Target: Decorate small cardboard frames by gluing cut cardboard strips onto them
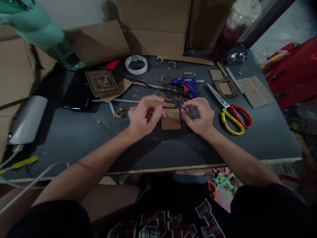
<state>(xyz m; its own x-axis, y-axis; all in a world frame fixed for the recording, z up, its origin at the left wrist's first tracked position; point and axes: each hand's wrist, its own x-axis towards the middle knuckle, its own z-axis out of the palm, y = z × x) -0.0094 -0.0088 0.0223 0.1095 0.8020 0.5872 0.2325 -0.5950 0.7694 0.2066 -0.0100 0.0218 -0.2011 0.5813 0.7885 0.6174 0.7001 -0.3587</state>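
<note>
My left hand point(146, 115) is curled above the table. A narrow brown cardboard strip point(168, 104) runs between its thumb and index finger. Just below the strip lies a small square of cardboard point(170, 119), its left edge close to my left thumb. On the square's right side, my right hand point(200, 115) has thumb and index finger brought together in a pinch; whatever may be between the tips is too small to make out. Behind both hands rests a blue glue gun point(188, 86) with an orange trigger, among cardboard scraps.
Scissors point(230, 114) with red and yellow handles lie at right, near a small cardboard frame point(226, 88) and corrugated pieces point(256, 91). A tape roll point(136, 65), woven cardboard square point(102, 82), green bottle point(47, 36), dark red drink cup point(234, 29) and glasses point(236, 58) stand or lie farther back.
</note>
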